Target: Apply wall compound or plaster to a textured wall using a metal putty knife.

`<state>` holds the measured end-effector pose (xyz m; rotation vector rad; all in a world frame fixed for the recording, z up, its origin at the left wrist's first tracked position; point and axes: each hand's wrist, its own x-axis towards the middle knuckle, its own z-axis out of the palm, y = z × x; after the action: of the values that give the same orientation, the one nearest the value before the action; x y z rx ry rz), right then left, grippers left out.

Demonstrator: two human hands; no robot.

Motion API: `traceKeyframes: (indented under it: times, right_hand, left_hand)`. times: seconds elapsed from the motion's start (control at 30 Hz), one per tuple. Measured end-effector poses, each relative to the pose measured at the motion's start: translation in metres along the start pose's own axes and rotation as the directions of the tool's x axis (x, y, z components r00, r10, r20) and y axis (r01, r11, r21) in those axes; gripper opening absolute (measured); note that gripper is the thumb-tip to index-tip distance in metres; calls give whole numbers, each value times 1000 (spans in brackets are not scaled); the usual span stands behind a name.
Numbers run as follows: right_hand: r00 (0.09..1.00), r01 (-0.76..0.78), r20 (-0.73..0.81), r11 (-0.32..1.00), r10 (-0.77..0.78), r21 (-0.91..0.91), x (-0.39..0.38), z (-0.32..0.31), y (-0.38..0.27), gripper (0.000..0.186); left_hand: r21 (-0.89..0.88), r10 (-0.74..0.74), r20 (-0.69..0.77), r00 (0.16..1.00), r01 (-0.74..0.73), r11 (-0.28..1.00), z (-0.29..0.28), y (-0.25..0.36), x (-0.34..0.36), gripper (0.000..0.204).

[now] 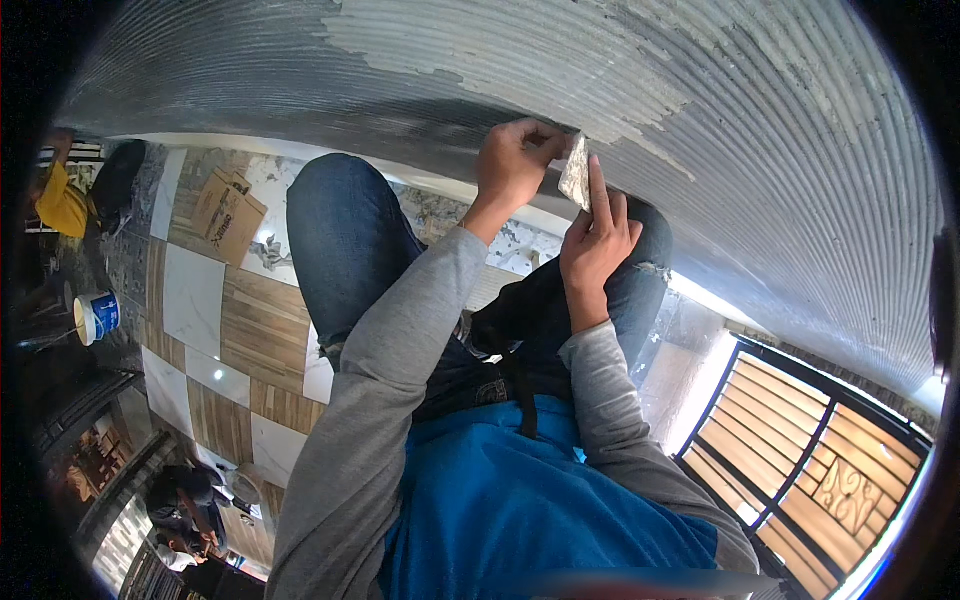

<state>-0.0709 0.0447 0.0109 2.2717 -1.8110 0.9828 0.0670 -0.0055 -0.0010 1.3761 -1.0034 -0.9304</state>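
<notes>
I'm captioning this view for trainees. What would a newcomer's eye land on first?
The ridged grey surface sweeping across the top draws the eye first. In the upper middle, the left hand and right hand have a pale piece between them. The blue shirt fills the lower middle.

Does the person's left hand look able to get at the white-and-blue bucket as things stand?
Probably not without moving: the left hand is by the grooved grey surface, while the bucket is well off to the left, with the bent left knee and tiled floor between.
</notes>
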Motion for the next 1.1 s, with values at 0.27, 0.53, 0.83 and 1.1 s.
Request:
traceKeyframes:
  times: [0.27,0.53,0.83,1.1]
  right_hand:
    - [998,-48,42,995,45,82,1,-3,2,63]
    - [965,-260,119,862,232,435,-20,-12,-1,54]
    - [957,-288,158,865,244,411,-21,-6,-16,55]
    - [953,-263,55,718,299,644,-17,41,-52,75]
  left_hand:
    - [-10,17,-6,1000,-17,1000,0,6,-2,22]
    - [150,-93,236,967,59,987,0,19,-7,41]
    - [-128,-214,332,919,269,955,-5,44,-15,63]
    - [387,1,394,919,-167,907,-24,60,-7,32]
